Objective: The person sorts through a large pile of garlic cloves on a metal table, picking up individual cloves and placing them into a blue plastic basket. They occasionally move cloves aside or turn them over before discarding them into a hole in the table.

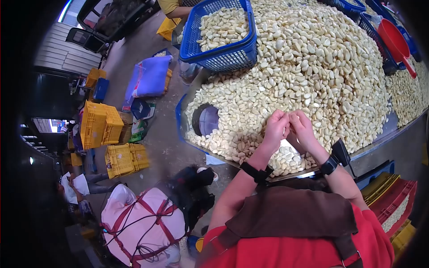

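Note:
My left hand and my right hand meet over the near side of a metal table. Both hands are closed, thumbs and fingertips pinched together; whatever sits between them is too small to make out. Around and beyond them spreads a large heap of pale oval pieces that look like peeled garlic cloves. Just below my hands lies a small group of the cloves, beside a patch of bare shiny metal. Browner pieces lie to the left of my left wrist.
A round opening is at the table's left end. A blue basket of cloves stands at the back left, a red scoop at the right. Yellow crates stand on the floor; a person in pink is close on my left.

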A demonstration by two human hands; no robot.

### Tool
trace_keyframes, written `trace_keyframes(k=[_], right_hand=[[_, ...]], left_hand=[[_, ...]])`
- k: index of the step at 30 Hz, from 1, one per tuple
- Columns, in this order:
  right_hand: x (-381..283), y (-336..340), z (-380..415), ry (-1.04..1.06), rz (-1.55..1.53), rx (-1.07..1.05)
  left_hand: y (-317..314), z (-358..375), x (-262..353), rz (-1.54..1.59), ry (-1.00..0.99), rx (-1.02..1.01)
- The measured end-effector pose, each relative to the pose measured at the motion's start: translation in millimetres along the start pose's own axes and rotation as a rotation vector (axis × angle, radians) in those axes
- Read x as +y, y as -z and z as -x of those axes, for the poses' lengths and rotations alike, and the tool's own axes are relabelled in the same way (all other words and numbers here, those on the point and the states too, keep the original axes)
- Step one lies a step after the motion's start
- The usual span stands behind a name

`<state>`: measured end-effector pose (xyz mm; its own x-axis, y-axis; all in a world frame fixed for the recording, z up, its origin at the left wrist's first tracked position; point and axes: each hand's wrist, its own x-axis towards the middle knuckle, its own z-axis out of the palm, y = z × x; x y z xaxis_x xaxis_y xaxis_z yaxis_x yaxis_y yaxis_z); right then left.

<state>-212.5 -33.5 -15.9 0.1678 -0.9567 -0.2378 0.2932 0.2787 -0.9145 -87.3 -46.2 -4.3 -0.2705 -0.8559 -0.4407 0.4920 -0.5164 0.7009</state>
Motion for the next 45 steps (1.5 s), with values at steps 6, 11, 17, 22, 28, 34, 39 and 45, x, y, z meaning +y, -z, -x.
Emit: trace_keyframes(k=[6, 11, 17, 22, 28, 34, 39, 45], right_hand=[[-36, 64, 32, -0.139, 0.751, -0.091], [-54, 98, 94, -0.086, 1.579, -0.287], [-44, 97, 110, -0.128, 1.85, -0.331], [-32, 98, 99, -0.211, 1.866, -0.391], [-35, 92, 96, -0.412, 1.821, -0.304], [-44, 89, 109, -0.393, 1.575, -0.132], [-31, 107, 120, -0.156, 1.557, -0.152], [-27, 111, 129, 0.072, 1.497, -0.082]], left_hand=[[91, -29, 67, -1.024, -0.382, 0.69], [165, -57, 98, -1.608, -0.213, 0.714], [158, -54, 90, -1.691, -0.223, 0.714], [163, -51, 89, -1.787, -0.194, 0.663], [172, -46, 71, -1.703, -0.113, 0.656], [173, -44, 81, -1.6, -0.033, 0.671], [146, -34, 79, -1.344, -0.091, 0.596], [34, -11, 26, -1.18, -0.337, 0.171]])
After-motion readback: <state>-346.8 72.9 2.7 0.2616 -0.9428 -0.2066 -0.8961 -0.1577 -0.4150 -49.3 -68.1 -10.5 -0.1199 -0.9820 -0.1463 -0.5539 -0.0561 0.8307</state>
